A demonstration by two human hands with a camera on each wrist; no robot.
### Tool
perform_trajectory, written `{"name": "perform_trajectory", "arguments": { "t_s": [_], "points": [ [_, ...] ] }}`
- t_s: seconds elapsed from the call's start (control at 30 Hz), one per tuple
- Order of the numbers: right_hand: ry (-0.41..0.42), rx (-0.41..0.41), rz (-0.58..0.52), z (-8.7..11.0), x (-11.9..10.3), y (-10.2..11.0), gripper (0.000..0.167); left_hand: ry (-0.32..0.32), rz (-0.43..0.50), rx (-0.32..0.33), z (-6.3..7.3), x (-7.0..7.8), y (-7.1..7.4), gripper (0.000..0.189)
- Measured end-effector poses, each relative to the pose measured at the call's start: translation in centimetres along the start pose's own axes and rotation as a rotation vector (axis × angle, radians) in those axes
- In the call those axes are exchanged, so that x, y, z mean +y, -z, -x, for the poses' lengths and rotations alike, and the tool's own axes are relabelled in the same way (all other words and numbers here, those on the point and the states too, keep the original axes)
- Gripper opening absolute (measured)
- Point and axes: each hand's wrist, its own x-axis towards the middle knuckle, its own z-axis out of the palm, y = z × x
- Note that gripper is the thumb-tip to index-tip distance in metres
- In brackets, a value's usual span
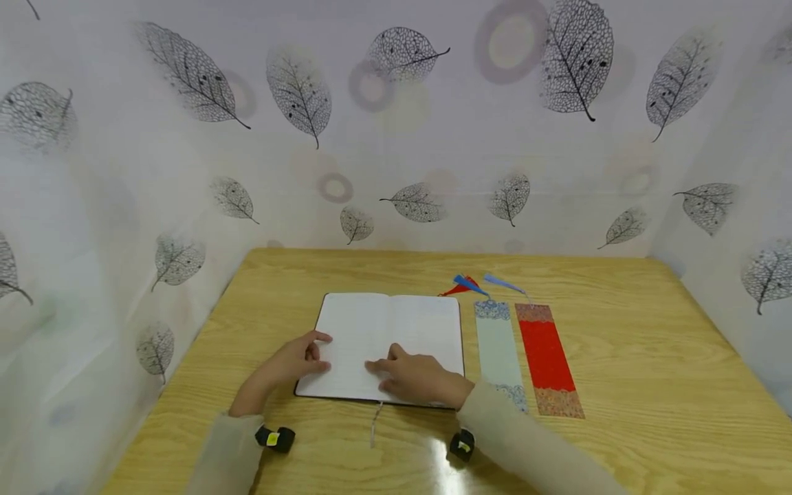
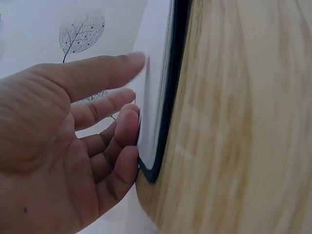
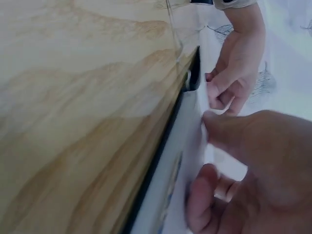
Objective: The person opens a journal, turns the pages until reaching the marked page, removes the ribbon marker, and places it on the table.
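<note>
An open notebook (image 1: 359, 323) with blank-looking white pages and a dark cover lies flat on the table. My left hand (image 1: 297, 361) is at its left edge, thumb and a fingertip touching the left page; the left wrist view shows the other fingers bent against the page edge. My right hand (image 1: 414, 375) rests over the right page, fingertips reaching the middle fold. In the right wrist view its thumb touches the paper and the other fingers curl loosely. A patterned strip (image 3: 170, 187) shows at the page edge there. A red tassel (image 1: 459, 287) sticks out beyond the notebook's top edge.
Right of the notebook lie a pale green bookmark (image 1: 498, 350) with a blue tassel (image 1: 471, 286) and a red bookmark (image 1: 548, 354) with a light blue tassel (image 1: 504, 282). A ribbon (image 1: 375, 426) hangs from the notebook's bottom. Leaf-patterned cloth (image 1: 433, 137) surrounds the wooden table (image 1: 650, 371).
</note>
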Motion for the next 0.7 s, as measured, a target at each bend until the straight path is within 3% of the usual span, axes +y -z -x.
{"name": "perform_trajectory", "arguments": {
  "t_s": [0.1,0.17,0.27,0.33,0.47,0.6,0.7],
  "points": [
    [0.021,-0.045,-0.022,-0.1,0.8,0.2,0.047,-0.003,0.007,0.002,-0.1,0.2,-0.2,0.049],
    [0.023,-0.066,-0.095,-0.2,1.5,0.6,0.043,-0.001,0.010,0.004,-0.2,0.4,-0.3,0.049],
    [-0.001,-0.013,-0.180,-0.6,3.2,1.4,0.034,-0.007,0.011,0.003,-0.1,0.6,-0.2,0.050],
    [-0.054,0.067,-0.190,-0.7,4.8,2.1,0.028,-0.017,0.011,-0.001,-0.1,0.7,-0.1,0.051],
    [-0.231,0.179,-0.065,-0.4,8.2,3.4,0.032,-0.020,0.003,-0.001,0.0,0.8,-0.1,0.051],
    [-0.389,0.152,-0.081,0.2,10.9,4.7,0.047,-0.017,-0.005,0.002,0.1,0.9,-0.1,0.050],
    [-0.437,0.114,-0.120,0.6,11.9,5.2,0.054,-0.032,0.002,-0.005,0.2,0.8,-0.1,0.051]
  ]
}}
